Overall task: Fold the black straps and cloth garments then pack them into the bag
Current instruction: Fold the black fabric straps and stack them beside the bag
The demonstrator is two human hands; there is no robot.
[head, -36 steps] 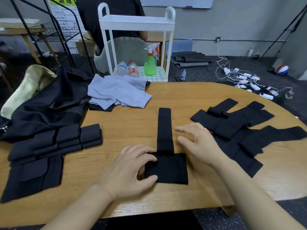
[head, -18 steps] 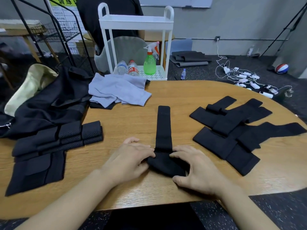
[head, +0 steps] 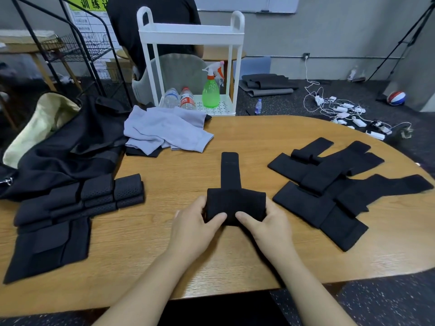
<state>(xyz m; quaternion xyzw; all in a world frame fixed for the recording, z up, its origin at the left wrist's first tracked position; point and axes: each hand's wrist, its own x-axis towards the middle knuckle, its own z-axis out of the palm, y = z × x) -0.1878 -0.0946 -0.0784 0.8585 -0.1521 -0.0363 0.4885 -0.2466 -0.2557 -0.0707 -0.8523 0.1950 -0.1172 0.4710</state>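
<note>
Gripping black strap roll between both hands, left hand, right hand, tail extending away

A black strap lies at the middle of the bench, its near end rolled into a thick wad and its narrow tail running straight away from it, flat on the wood. To the right, a heap of flat straps sprawls crosswise, pieces overlapping. At the left sits a folded stack of perforated black straps, resting on a flat black cloth. A crumpled grey garment lies at the far edge, partly over a black piece. The black bag, slumped with a cream lining showing, hangs over the bench's left end.
</note>
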